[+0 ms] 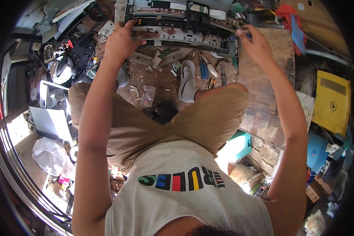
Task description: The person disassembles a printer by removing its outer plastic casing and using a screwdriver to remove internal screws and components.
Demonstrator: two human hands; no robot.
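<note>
A stripped printer chassis (165, 35), with a long metal rail and a black carriage (196, 19), lies across the far middle in front of my feet. My left hand (122, 41) is closed round its left end, thumb along the near edge. At the opposite end my right hand (256, 46) has its thumb and fingers bent against the chassis's right edge; some fingertips are hidden. Just this side of the chassis, several screwdrivers (204, 70) and other hand tools lie on the dirty ground, right of my shoe (187, 80).
Wooden boards (263, 82) lie to the right, with a yellow panel (332, 102) and a blue container (315, 151) beyond. Scrap parts and a white plastic bag (50, 155) crowd the left. Red cloth (289, 21) hangs at the far right. A small clear bag (148, 96) sits between my legs.
</note>
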